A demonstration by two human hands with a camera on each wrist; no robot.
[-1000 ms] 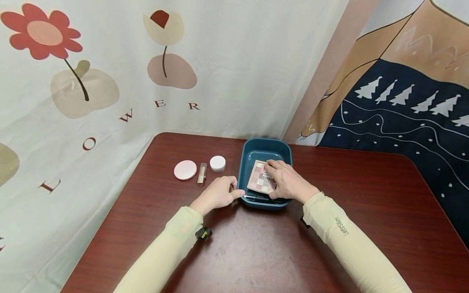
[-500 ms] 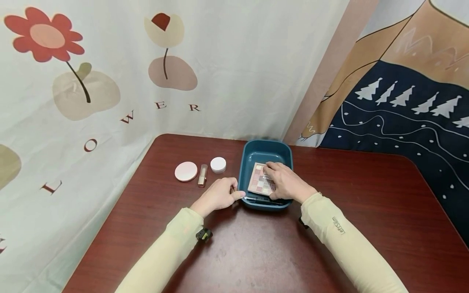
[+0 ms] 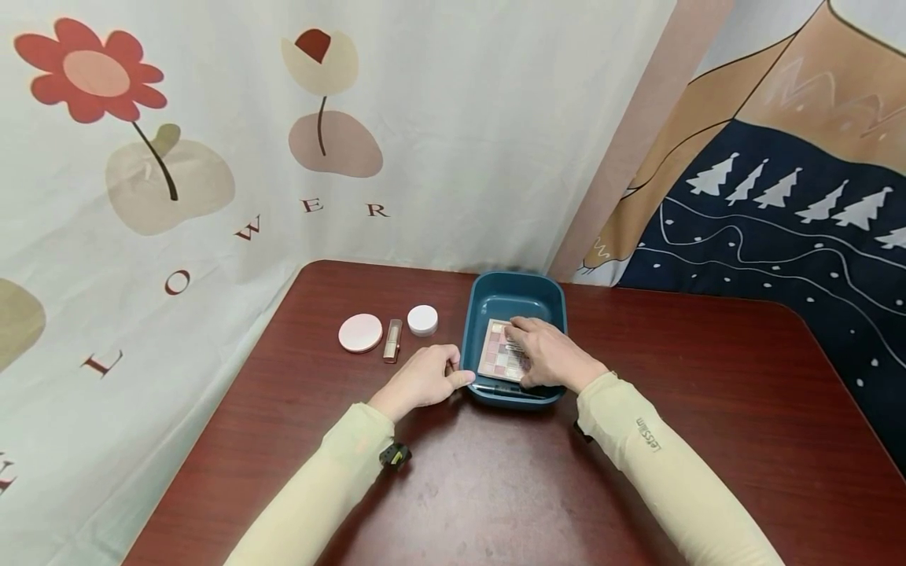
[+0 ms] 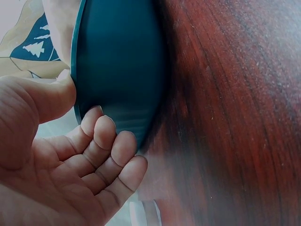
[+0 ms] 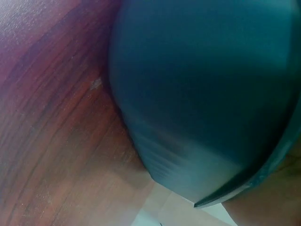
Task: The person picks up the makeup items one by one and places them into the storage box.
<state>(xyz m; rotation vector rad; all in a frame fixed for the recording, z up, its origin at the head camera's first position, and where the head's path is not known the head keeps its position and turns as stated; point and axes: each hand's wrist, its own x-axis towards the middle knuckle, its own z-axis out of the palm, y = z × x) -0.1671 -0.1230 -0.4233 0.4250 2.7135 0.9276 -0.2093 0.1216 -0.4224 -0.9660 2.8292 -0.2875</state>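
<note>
A teal plastic box (image 3: 477, 314) stands on the table, seen from outside in both wrist views. My left hand (image 3: 428, 373) holds its near left corner, thumb on the rim and fingers curled against the outer wall (image 4: 122, 61). Inside the box, my right hand (image 3: 552, 351) grips an eyeshadow palette (image 3: 498, 354) by its right side, fingers on the far part and thumb near the front edge. A slim dark pen-like tube (image 3: 504, 388) lies along the box's near end, its right part hidden by the right hand. The right wrist view hides the fingers behind the wall.
Left of the box, a round pink compact (image 3: 360, 332), a lipstick tube (image 3: 392, 340) and a small white lidded jar (image 3: 422, 320) sit on the reddish-brown table (image 3: 495, 495). Printed curtains (image 3: 467, 141) hang right behind the table's far edge.
The palette has shifted slightly toward the box's near end and sits straighter, with my right hand on it. My left hand stays at the box's corner. The head view has tilted slightly.
</note>
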